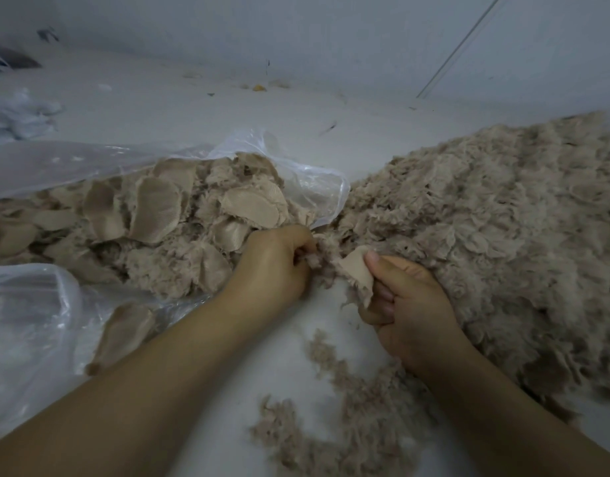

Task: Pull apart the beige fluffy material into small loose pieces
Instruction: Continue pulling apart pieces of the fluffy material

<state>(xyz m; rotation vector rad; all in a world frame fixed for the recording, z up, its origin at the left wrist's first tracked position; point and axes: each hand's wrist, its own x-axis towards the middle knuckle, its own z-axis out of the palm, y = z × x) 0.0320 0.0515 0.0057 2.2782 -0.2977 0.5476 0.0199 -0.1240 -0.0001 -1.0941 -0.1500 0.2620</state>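
— Where's the stuff right now?

— Stretched between both hands, near centre. Left hand (277, 259) clenched on a fluffy tuft (312, 261); right hand (408, 304) pinching a flat beige patch (357, 271) under the thumb, other fingers curled behind it. Same piece, by the look of it, fibres spanning the gap.

— And the rest?

— Unpulled flat pieces spilling from a clear plastic bag (310, 182) on the left. Big heap of pulled fluff (486, 235) on the right, touching the right hand. Scattered wisps (348, 390) on the pale floor (228, 108), near, between the forearms.

— Risks from here?

— Probably several. Pulling too fast could tear off one thick lump rather than small loose bits, needing a second pass. Gripping too close to the patch's edge could let it slip from under the thumb. Working right at the bag's mouth could drop pulled fluff back among the unpulled pieces, or drag the thin plastic along. Loose fibre drifting off and spreading past the heap also seems likely, given the wisps already strewn near.

— Any brand, label, writing?

— None readable. Bag plain and clear, wall (331, 36) bare, small debris in the far corner too blurred to identify.
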